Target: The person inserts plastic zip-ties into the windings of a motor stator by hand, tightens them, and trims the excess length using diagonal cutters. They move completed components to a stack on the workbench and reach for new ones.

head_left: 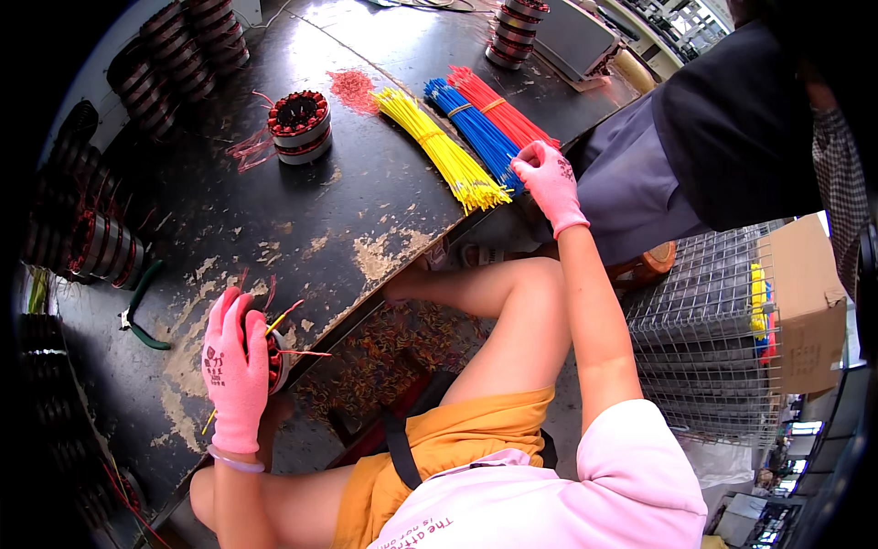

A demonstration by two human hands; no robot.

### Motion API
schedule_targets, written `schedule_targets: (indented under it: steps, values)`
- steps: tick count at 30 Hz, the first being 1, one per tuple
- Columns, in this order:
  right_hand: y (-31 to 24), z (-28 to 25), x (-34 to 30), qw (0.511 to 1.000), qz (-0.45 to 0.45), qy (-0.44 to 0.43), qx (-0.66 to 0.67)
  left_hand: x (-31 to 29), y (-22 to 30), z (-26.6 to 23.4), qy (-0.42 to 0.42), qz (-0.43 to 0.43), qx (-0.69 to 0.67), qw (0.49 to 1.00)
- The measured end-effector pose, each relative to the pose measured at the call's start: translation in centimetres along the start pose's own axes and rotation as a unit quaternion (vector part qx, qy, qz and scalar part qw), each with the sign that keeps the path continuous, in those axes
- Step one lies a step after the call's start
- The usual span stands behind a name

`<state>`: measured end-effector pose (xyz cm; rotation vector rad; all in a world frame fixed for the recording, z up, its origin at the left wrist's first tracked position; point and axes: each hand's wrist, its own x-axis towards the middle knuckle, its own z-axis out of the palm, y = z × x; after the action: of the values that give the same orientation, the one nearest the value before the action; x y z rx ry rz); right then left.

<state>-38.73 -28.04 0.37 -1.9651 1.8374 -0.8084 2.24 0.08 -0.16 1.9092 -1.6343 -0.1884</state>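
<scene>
My left hand (236, 366), in a pink glove, is wrapped over a wire-wound motor stator (278, 364) at the table's near edge. A yellow wire (284, 317) and thin reddish leads stick out from that stator, and the glove hides much of it. Reaching to the right, my gloved right hand (552, 185) has thumb and fingertips pinched together at the near ends of a blue wire bundle (473, 125) and a red wire bundle (501, 108). Whatever the pinch holds is too small to make out. Beside them lies a yellow wire bundle (441, 153).
Another stator (300, 128) stands on the dark worn table (274, 206), near a red wire pile (353, 91). Green-handled pliers (142, 306) lie left. Stacked stators (174, 55) line the left side. A person (695, 137) and a wire cage (704, 329) are at right.
</scene>
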Motion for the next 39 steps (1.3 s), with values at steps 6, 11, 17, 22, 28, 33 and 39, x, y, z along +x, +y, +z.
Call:
schedule_targets:
  steps: [6, 11, 17, 22, 28, 33, 39]
  values:
    - [-1.6, -1.1, 0.1, 0.998, 0.049, -0.005, -0.033, 0.0, 0.4, -0.1, 0.004, 0.003, -0.002, 1.0]
    - [-0.4, -2.8, 0.4, 0.987, -0.023, 0.038, -0.157, 0.3, 1.0, 0.2, -0.008, 0.0, -0.017, 1.0]
    - [-3.9, -7.5, -5.0, 0.985, -0.033, 0.103, 0.137, 0.2, 0.7, 0.0, 0.042, 0.04, 0.006, 0.998]
    - [-18.8, -3.0, -14.7, 0.902, -0.168, -0.114, 0.382, 1.1, 5.0, -3.5, 0.248, 0.251, 0.144, 0.924]
    - [-23.6, 4.2, -15.6, 0.828, -0.143, -0.322, 0.436, 0.9, 4.9, -6.4, 0.223, 0.248, 0.132, 0.933]
    - [-21.3, 11.8, -13.6, 0.853, -0.114, -0.469, 0.198, -0.8, 2.8, -2.6, 0.16, 0.03, -0.146, 0.976]
    - [-22.7, 14.2, -14.3, 0.806, -0.035, -0.517, 0.284, -0.9, 1.6, 0.6, 0.12, -0.045, -0.133, 0.983]
